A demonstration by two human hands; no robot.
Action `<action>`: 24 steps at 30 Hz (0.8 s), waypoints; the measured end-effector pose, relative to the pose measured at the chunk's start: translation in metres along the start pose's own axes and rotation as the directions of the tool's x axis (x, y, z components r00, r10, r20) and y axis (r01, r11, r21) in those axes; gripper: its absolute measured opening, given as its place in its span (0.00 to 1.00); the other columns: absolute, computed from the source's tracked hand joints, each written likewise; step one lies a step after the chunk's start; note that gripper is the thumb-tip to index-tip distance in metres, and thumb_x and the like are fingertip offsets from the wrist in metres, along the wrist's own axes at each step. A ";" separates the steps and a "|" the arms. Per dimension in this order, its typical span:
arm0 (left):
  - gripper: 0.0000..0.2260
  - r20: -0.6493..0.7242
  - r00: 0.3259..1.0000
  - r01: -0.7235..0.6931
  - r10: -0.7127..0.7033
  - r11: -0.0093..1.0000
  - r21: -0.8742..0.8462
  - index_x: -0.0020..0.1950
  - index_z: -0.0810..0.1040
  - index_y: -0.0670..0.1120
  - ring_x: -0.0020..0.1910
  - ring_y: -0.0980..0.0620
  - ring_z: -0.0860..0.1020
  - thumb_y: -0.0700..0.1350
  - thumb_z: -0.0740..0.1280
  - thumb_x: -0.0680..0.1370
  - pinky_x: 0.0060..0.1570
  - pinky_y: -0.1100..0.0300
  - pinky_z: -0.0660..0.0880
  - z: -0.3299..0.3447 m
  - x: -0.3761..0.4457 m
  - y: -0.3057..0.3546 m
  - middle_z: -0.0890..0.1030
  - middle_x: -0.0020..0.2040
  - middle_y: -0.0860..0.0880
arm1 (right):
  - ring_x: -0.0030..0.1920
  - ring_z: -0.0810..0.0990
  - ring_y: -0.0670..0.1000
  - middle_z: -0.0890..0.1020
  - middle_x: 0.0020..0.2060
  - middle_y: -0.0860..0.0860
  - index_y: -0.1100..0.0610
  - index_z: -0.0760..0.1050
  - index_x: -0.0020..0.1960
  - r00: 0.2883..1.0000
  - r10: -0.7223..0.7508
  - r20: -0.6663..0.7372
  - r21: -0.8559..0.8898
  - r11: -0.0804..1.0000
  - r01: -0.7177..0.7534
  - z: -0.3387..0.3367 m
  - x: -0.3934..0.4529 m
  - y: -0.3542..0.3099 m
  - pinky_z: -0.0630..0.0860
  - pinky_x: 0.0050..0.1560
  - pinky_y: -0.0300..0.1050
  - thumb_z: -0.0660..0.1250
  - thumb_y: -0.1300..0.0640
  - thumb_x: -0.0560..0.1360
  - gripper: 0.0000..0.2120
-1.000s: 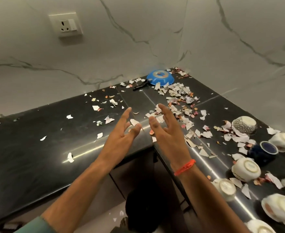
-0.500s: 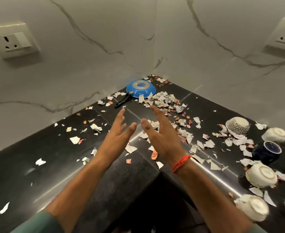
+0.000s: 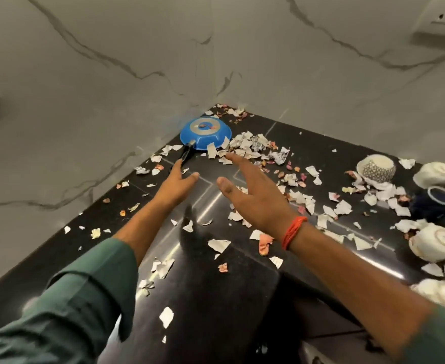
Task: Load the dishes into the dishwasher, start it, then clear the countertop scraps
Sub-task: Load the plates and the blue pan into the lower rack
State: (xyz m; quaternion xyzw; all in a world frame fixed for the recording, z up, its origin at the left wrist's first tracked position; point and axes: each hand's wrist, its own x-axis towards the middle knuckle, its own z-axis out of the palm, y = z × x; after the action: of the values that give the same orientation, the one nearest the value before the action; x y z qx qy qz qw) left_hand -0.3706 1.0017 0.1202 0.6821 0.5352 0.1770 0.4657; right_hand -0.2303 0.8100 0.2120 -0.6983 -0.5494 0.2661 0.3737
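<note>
Best reach past the torn white paper scraps (image 3: 245, 149) with left hand (image 3: 175, 183) and right hand (image 3: 255, 198), both spread, empty, apart. Then grip the upturned blue plastic pan (image 3: 204, 134) by its black handle (image 3: 186, 155), lifting clear of the black granite countertop (image 3: 321, 148).

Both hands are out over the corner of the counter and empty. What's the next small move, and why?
Probably close the left hand on the black handle of the upturned blue pan: its fingertips are already at the handle's end. The right hand hangs open beside it over paper scraps. The pan lies among the scraps, so lifting it first seems sensible.
</note>
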 end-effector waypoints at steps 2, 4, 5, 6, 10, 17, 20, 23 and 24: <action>0.39 0.007 1.000 0.016 -0.016 0.998 0.062 0.84 0.52 0.52 0.77 0.43 0.67 0.59 0.67 0.79 0.76 0.46 0.65 -0.003 0.028 -0.007 0.64 0.80 0.42 | 0.77 0.60 0.46 0.63 0.78 0.47 0.48 0.58 0.80 1.000 0.012 -0.010 -0.015 1.000 -0.012 0.003 0.004 0.003 0.54 0.67 0.33 0.61 0.46 0.83 0.28; 0.35 0.015 1.000 -0.005 0.003 0.992 0.130 0.84 0.54 0.49 0.77 0.42 0.67 0.55 0.66 0.81 0.77 0.48 0.64 -0.002 0.047 -0.009 0.64 0.80 0.42 | 0.77 0.60 0.46 0.64 0.78 0.47 0.48 0.58 0.80 0.999 0.034 -0.031 -0.028 0.999 -0.035 0.006 0.008 0.008 0.54 0.67 0.33 0.61 0.46 0.83 0.28; 0.33 0.013 1.000 -0.023 0.022 0.984 0.175 0.84 0.55 0.48 0.77 0.42 0.67 0.52 0.66 0.82 0.76 0.49 0.63 -0.001 0.054 -0.009 0.65 0.80 0.42 | 0.77 0.60 0.46 0.64 0.78 0.47 0.47 0.58 0.80 0.998 0.050 -0.038 -0.035 0.998 -0.051 0.007 0.009 0.010 0.54 0.67 0.33 0.61 0.45 0.83 0.28; 0.32 0.002 0.999 -0.045 0.045 0.975 0.219 0.83 0.56 0.47 0.77 0.42 0.67 0.50 0.66 0.83 0.75 0.49 0.64 -0.001 0.062 -0.010 0.66 0.80 0.42 | 0.77 0.61 0.45 0.64 0.78 0.46 0.46 0.58 0.80 0.997 0.064 -0.038 -0.043 0.997 -0.065 0.008 0.009 0.013 0.55 0.68 0.34 0.60 0.45 0.83 0.27; 0.31 -0.026 0.991 -0.110 0.132 0.904 0.413 0.81 0.63 0.47 0.72 0.39 0.72 0.50 0.68 0.80 0.73 0.43 0.69 -0.003 0.099 -0.015 0.72 0.75 0.40 | 0.77 0.60 0.45 0.62 0.78 0.45 0.43 0.58 0.80 0.991 0.131 -0.027 -0.058 0.990 -0.132 0.016 0.011 0.025 0.57 0.71 0.38 0.58 0.41 0.83 0.27; 0.37 0.060 0.998 -0.049 0.020 0.848 0.527 0.80 0.62 0.51 0.68 0.35 0.74 0.51 0.74 0.74 0.69 0.39 0.71 -0.017 0.172 -0.042 0.74 0.72 0.39 | 0.76 0.60 0.42 0.64 0.77 0.44 0.43 0.58 0.80 0.975 0.221 -0.026 -0.002 0.975 -0.221 0.022 0.010 0.039 0.58 0.73 0.38 0.55 0.41 0.84 0.26; 0.34 0.026 0.999 -0.037 0.027 0.765 0.642 0.79 0.63 0.51 0.64 0.35 0.77 0.52 0.73 0.75 0.64 0.39 0.75 -0.018 0.178 -0.049 0.77 0.69 0.39 | 0.76 0.60 0.41 0.64 0.77 0.42 0.42 0.58 0.79 0.971 0.239 -0.023 0.010 0.971 -0.239 0.024 0.012 0.043 0.56 0.72 0.36 0.54 0.40 0.84 0.25; 0.33 -0.024 0.998 -0.024 0.057 0.722 0.692 0.78 0.64 0.51 0.64 0.35 0.77 0.51 0.71 0.75 0.62 0.39 0.75 -0.017 0.185 -0.055 0.77 0.68 0.39 | 0.76 0.57 0.39 0.61 0.78 0.40 0.41 0.56 0.80 0.967 0.255 -0.011 0.002 0.967 -0.255 0.026 0.015 0.050 0.51 0.67 0.26 0.54 0.39 0.83 0.26; 0.31 -0.015 0.999 -0.025 0.048 0.724 0.689 0.76 0.67 0.51 0.63 0.35 0.78 0.51 0.71 0.74 0.62 0.39 0.76 -0.017 0.191 -0.056 0.78 0.66 0.39 | 0.76 0.57 0.38 0.61 0.78 0.40 0.41 0.56 0.80 0.965 0.263 -0.009 -0.001 0.965 -0.263 0.026 0.017 0.051 0.49 0.64 0.22 0.55 0.40 0.83 0.26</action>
State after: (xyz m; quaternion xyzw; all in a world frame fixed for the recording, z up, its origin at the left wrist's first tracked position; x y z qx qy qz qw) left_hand -0.3454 1.1797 0.0330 0.8138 0.5564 -0.0142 0.1673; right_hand -0.2170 0.8259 0.1560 -0.7668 -0.4504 0.3096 0.3367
